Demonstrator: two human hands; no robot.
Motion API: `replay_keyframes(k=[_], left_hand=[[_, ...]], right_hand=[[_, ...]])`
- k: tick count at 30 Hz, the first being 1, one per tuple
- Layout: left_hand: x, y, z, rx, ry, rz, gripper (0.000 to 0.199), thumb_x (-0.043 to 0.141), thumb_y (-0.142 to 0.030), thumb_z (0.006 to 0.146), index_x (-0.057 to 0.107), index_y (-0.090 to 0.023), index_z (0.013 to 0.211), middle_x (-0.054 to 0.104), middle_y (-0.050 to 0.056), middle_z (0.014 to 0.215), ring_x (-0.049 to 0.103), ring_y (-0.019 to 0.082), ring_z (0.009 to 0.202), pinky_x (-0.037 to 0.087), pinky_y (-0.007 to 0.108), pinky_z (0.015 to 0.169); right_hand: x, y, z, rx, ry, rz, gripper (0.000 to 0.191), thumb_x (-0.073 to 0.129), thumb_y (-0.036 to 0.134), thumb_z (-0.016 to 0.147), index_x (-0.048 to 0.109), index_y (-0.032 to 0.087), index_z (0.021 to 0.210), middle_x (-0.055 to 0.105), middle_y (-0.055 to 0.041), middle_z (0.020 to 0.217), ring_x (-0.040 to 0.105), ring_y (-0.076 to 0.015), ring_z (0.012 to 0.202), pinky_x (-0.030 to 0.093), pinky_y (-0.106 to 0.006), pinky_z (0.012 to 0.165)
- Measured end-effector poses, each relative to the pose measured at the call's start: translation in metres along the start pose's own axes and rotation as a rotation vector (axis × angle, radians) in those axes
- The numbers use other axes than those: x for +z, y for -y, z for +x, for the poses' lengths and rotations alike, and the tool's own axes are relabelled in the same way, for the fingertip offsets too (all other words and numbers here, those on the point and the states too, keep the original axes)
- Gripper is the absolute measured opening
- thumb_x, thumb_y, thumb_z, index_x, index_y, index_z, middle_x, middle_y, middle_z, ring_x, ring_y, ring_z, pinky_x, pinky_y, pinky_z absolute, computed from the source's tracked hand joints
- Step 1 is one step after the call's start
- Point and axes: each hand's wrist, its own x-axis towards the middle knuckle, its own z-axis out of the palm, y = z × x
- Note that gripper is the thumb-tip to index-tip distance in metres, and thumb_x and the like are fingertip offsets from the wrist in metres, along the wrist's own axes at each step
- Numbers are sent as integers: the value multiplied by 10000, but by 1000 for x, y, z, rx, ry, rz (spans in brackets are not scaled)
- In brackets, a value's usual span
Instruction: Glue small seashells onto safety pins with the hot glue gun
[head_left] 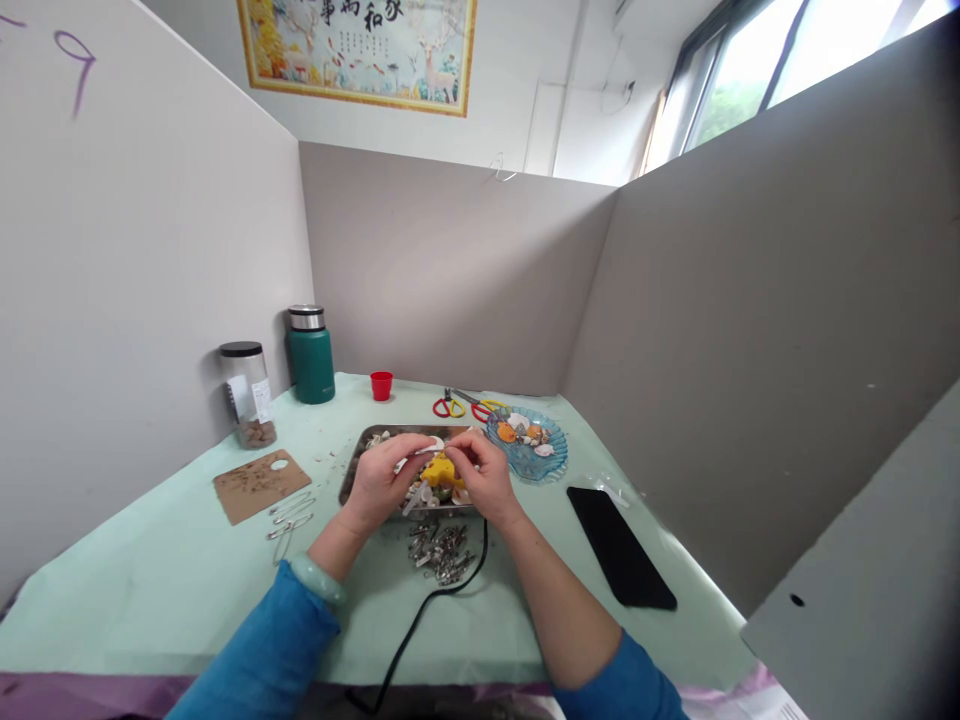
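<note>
My left hand pinches a small flat white piece, perhaps a shell. Fingers of my right hand are closed at the right end of that piece; whether they grip something small of their own is too fine to see. Both hands hover over a metal tray of mixed shells, among which lies a bright yellow item. Just in front of the tray is a heap of small metal clips. To the right of my right hand stands a blue scalloped plate bearing shells.
Scissors with red and yellow handles lie behind the tray, near a red cup. Leftward are a green bottle, a jar, a brown board and large safety pins. A black cord and a black slab lie nearer.
</note>
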Motion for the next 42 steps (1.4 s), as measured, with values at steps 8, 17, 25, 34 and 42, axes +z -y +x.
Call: replay_keyframes(k=[8,17,25,34,42], left_hand=[[1,-2,0,-91,-10,-48,183,575,-316,812,667,-191,908,712,64,894,649,180,784,501,272,754],[5,2,-3,-329,75,-318,249,561,-387,812,625,-176,927,652,29,791,653,167,665,544,254,616],[8,3,-2,-425,63,-490,310,591,-444,775,626,-159,892,623,22,789,598,150,675,565,279,629],[10,4,0,-477,71,-578,321,615,-449,754,624,-149,867,626,15,740,592,142,635,556,275,589],[9,5,0,-408,42,-479,293,598,-420,780,636,-149,884,657,32,782,607,146,670,530,242,607]], right_hand=[[0,3,-1,-22,0,-2,176,517,327,844,584,192,754,533,1,684,469,-117,588,390,-241,570],[4,0,-3,5,24,23,166,522,322,828,548,188,733,515,13,648,459,-111,558,388,-229,544],[5,0,-4,-8,21,21,167,525,316,827,541,184,728,509,18,634,449,-103,544,385,-223,537],[6,-4,-3,7,33,59,186,536,329,831,536,174,729,501,23,627,436,-92,531,370,-213,511],[6,-4,-4,14,28,59,198,533,350,839,547,177,743,513,20,636,460,-99,547,387,-216,528]])
